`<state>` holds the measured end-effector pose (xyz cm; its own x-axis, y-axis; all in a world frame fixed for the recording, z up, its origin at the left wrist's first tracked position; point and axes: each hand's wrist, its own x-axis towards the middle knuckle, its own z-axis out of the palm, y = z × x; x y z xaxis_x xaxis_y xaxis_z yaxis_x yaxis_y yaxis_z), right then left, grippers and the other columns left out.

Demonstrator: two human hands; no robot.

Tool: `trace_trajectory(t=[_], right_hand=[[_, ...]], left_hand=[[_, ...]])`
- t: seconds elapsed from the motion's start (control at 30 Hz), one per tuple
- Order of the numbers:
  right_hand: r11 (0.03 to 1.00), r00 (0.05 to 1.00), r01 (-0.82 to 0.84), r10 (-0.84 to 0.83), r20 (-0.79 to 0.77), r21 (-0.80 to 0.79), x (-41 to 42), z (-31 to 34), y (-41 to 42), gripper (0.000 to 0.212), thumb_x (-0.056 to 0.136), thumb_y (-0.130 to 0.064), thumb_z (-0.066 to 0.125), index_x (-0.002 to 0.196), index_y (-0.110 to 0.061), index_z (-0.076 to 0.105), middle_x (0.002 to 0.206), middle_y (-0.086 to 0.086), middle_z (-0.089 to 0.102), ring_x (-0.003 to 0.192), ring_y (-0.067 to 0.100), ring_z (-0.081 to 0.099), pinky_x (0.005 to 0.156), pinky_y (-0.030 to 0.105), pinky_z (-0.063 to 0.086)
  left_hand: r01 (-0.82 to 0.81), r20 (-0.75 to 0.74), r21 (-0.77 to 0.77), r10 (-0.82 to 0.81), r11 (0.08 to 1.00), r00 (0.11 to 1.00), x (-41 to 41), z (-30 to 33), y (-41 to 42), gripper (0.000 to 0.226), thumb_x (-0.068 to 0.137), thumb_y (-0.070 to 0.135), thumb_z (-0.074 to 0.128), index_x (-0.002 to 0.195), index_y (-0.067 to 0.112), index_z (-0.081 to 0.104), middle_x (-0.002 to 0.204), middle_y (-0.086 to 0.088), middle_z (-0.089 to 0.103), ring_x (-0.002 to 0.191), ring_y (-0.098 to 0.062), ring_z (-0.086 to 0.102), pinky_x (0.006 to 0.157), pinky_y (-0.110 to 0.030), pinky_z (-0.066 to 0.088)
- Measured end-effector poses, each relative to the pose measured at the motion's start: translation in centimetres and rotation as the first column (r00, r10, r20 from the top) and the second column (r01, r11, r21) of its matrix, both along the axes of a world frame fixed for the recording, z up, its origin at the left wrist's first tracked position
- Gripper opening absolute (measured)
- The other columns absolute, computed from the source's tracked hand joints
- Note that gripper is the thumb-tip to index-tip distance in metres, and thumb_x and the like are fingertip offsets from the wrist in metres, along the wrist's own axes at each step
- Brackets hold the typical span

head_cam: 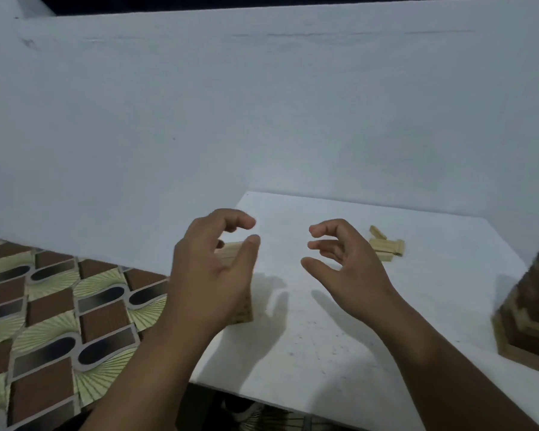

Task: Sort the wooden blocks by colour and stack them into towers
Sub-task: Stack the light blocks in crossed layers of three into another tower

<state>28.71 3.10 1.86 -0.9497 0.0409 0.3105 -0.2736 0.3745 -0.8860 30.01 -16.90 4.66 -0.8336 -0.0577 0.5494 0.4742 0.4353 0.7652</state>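
— While my left hand hovers loosely curled and empty at the pale tower, how's your right?

— My right hand is empty too, half-open. The loose blocks beyond look light and stiff; I'd pinch their long sides. The dark tower stands far right.

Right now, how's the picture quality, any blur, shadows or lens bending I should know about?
Head view: dim, cool light; both hands cast soft shadows on the white table. The left hand hides most of the pale block tower; the tall tower at the right edge is smeared by blur. The loose blocks are fairly sharp. The wall's top edge bows from wide-angle distortion.
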Motion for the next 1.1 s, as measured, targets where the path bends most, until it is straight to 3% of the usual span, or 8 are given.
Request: trace_trajectory(t=[0.1,0.3,0.47,0.57,0.7,0.8,0.97,1.1], right_hand=[[0.985,0.987,0.146,-0.152,0.058,0.091,0.5,-0.8,3.9,0.029,0.084,-0.020,0.073,0.100,-0.036,0.055,0.112,-0.022,0.060,0.102,-0.001,0.062,0.093,0.022,0.049],[0.889,0.928,0.282,-0.349,0.133,0.361,-0.7,-3.5,10.1,0.026,0.088,-0.018,0.064,0.107,-0.033,0.054,0.118,-0.016,0.058,0.106,0.008,0.056,0.088,0.023,0.043],[0.772,0.846,0.346,-0.502,0.178,0.534,-3.3,-5.1,12.7,0.051,0.088,-0.010,0.051,0.136,-0.025,0.047,0.135,0.004,0.052,0.122,0.027,0.050,0.100,0.036,0.042],[0.745,0.844,0.319,-0.504,0.182,0.586,-4.7,-5.2,13.5,0.050,0.091,-0.006,0.049,0.138,-0.022,0.043,0.129,0.006,0.049,0.118,0.030,0.047,0.098,0.039,0.042],[0.648,0.843,0.258,-0.514,0.161,0.717,-6.7,-6.1,14.1,0.048,0.091,-0.013,0.051,0.138,-0.024,0.043,0.130,-0.002,0.051,0.114,0.024,0.042,0.091,0.036,0.036],[0.612,0.844,0.263,-0.521,0.130,0.746,-7.3,-6.7,14.0,0.040,0.091,-0.021,0.055,0.131,-0.025,0.054,0.124,-0.002,0.051,0.110,0.022,0.043,0.086,0.034,0.034],[0.676,0.868,0.275,-0.480,0.125,0.684,-7.2,-6.6,13.2,0.032,0.081,-0.035,0.074,0.112,-0.027,0.070,0.115,-0.004,0.052,0.108,0.018,0.047,0.083,0.027,0.035],[0.819,0.919,0.226,-0.359,0.163,0.528,-7.8,-6.0,13.3,0.035,0.076,-0.022,0.070,0.110,-0.025,0.062,0.120,-0.009,0.041,0.110,0.010,0.037,0.088,0.025,0.036]], left_hand=[[0.136,0.010,-0.108,-0.135,0.985,0.991,-0.6,0.9,4.3,0.013,0.088,0.020,0.067,0.096,0.030,0.066,0.099,0.024,0.065,0.101,0.004,0.056,0.080,-0.005,0.039],[0.350,0.188,-0.243,-0.310,0.905,0.932,-4.5,-2.3,13.9,0.013,0.092,0.019,0.061,0.101,0.029,0.064,0.100,0.018,0.065,0.098,0.001,0.057,0.082,-0.015,0.043],[0.398,0.348,-0.522,-0.237,0.754,0.907,-8.8,-6.9,18.7,0.042,0.095,0.023,0.057,0.137,0.024,0.051,0.139,0.004,0.054,0.129,-0.019,0.044,0.106,-0.035,0.040],[0.371,0.373,-0.517,-0.187,0.771,0.909,-10.8,-9.0,20.4,0.053,0.093,0.028,0.061,0.144,0.023,0.045,0.144,0.000,0.050,0.131,-0.024,0.042,0.107,-0.039,0.039],[0.330,0.333,-0.513,-0.171,0.793,0.927,-12.4,-10.8,21.4,0.039,0.091,0.027,0.063,0.129,0.018,0.061,0.122,-0.003,0.062,0.115,-0.025,0.051,0.097,-0.041,0.046],[0.272,0.270,-0.471,-0.157,0.839,0.950,-12.7,-11.0,21.3,0.010,0.088,0.022,0.065,0.094,0.016,0.069,0.095,-0.002,0.063,0.092,-0.022,0.056,0.078,-0.038,0.050],[0.254,0.230,-0.447,-0.165,0.858,0.959,-12.9,-11.5,19.3,0.007,0.081,0.012,0.062,0.083,0.018,0.065,0.091,0.002,0.061,0.089,-0.021,0.054,0.074,-0.038,0.050],[0.293,0.294,-0.486,-0.161,0.823,0.942,-12.3,-10.6,17.9,0.046,0.077,0.012,0.060,0.122,0.022,0.053,0.121,0.005,0.052,0.111,-0.020,0.039,0.084,-0.030,0.038]])
